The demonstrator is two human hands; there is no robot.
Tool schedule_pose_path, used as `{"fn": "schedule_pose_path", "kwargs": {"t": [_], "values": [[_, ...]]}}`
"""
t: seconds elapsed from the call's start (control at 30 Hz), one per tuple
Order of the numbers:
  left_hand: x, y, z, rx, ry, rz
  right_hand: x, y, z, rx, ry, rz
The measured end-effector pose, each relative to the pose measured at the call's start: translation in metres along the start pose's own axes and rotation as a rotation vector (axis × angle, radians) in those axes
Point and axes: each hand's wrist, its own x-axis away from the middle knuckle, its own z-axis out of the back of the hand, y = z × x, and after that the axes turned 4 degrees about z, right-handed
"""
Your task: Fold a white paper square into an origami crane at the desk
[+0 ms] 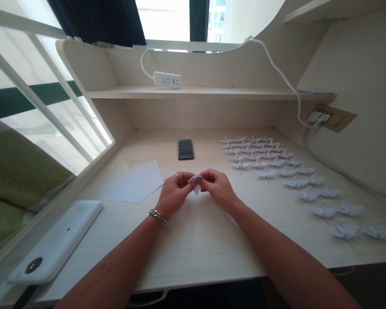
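Observation:
Between both hands, just above the desk, is a small piece of folded white paper [197, 187] with a point hanging downward. My left hand [175, 191], with a ring and a chain bracelet, pinches its left side between thumb and fingers. From the other side my right hand [219, 187] pinches the paper in the same way. The fingertips cover part of the folds. Left of my hands lies a loose pile of white paper sheets [137, 182]. Rows of folded white paper cranes [266, 154] stand on the right half of the desk.
A small dark case-like object [185, 149] lies behind my hands. At the left edge rests a long white device [56, 244] with a dark round spot. A power strip [167, 80] sits on the shelf [206, 92]; a white cable [286, 79] runs to a wall socket [336, 118].

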Motion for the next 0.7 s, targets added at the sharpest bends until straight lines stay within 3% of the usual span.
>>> {"fn": "schedule_pose_path", "kwargs": {"t": [0.27,0.7], "values": [[-0.0009,0.0017,0.0028,0.294,-0.063,0.123,-0.0006,-0.0051,0.001,-0.134,0.021,-0.09],[-0.0037,-0.0049,0.0035,0.223,-0.067,0.099,0.0003,-0.0039,0.0005,-0.051,0.0,-0.047]]}}
